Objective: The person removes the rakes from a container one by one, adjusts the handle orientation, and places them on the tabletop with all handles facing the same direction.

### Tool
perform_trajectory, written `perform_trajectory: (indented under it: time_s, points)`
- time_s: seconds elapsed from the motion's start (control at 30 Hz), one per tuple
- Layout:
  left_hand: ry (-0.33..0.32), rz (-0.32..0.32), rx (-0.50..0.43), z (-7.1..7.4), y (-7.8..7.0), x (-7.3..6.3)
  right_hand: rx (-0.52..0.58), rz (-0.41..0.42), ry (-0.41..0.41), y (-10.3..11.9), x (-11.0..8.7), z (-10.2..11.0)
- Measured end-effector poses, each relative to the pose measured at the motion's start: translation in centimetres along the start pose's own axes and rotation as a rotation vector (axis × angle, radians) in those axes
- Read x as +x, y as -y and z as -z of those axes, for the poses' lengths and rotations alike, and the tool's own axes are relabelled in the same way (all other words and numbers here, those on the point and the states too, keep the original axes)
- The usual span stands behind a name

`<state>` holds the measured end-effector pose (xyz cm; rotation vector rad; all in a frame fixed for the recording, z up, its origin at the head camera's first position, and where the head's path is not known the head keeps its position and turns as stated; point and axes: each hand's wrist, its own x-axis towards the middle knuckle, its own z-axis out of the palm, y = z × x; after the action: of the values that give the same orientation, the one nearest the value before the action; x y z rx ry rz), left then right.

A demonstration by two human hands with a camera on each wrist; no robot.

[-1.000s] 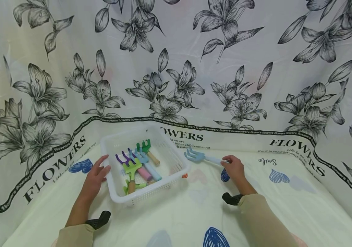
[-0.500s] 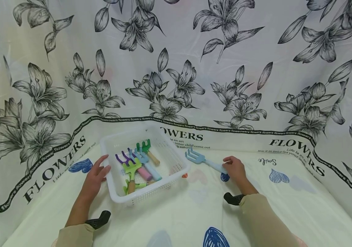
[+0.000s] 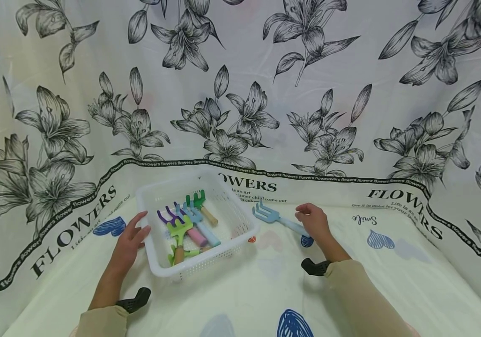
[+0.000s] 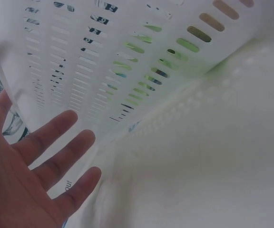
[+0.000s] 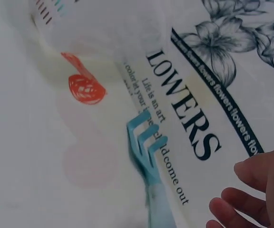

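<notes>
My left hand [image 3: 128, 241] touches the left side of a white plastic basket [image 3: 152, 248], its thumb and index finger at the rim. In the left wrist view, the other fingers [image 4: 65, 159] stretch straight below the perforated wall. Several small hand rakes lie inside, including a light green one [image 3: 180, 227], a purple one [image 3: 172, 216] and a dark green one [image 3: 198, 200]. On the cloth right of the basket rests a light blue hand rake [image 3: 267, 214], tines toward the basket. My right hand [image 3: 317, 223] hovers beside its handle, fingers loosely bent and holding nothing.
A pale cloth [image 3: 248, 290] printed with hearts covers the surface. Behind it rises a white curtain [image 3: 261, 112] with black flower drawings and a lettered border. A black wrist mount [image 3: 315, 267] juts out below my right hand, and another [image 3: 135, 299] below the left.
The right hand has let go of the light blue hand rake's handle and moved up slightly. The rake has turned a little and lies on the cloth. My left hand stays put.
</notes>
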<state>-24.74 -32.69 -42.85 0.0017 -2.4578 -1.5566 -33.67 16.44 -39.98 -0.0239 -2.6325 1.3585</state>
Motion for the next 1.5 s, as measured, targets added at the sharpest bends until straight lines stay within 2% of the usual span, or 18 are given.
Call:
perform_trajectory:
  time_s: [0.23,0.53,0.8,1.0,1.17,1.4,1.5]
  points:
    - [0.007,-0.002,-0.006,0.1,-0.2,-0.1,0.103,0.03,0.036,3.9,-1.0,-0.7]
    - [0.003,0.007,-0.01,0.0,0.0,0.0,0.198,0.138,0.094,7.7,-2.4,-2.2]
    - [0.0,0.01,-0.015,0.0,0.0,0.0,0.215,0.213,0.145,10.5,-3.8,-3.3]
    - [-0.001,0.007,-0.019,0.0,0.0,0.0,0.202,0.258,0.176,12.0,-4.5,-4.6]
    - [0.001,0.009,-0.017,0.0,0.0,0.0,0.183,0.262,0.224,12.8,-5.0,-6.1]
    - [0.009,0.017,-0.02,0.0,-0.3,-0.1,0.263,0.222,0.357,13.3,-5.2,-8.1]
    - [0.011,0.013,-0.024,0.0,-0.4,-0.2,0.233,0.209,0.393,13.5,-5.3,-8.8]
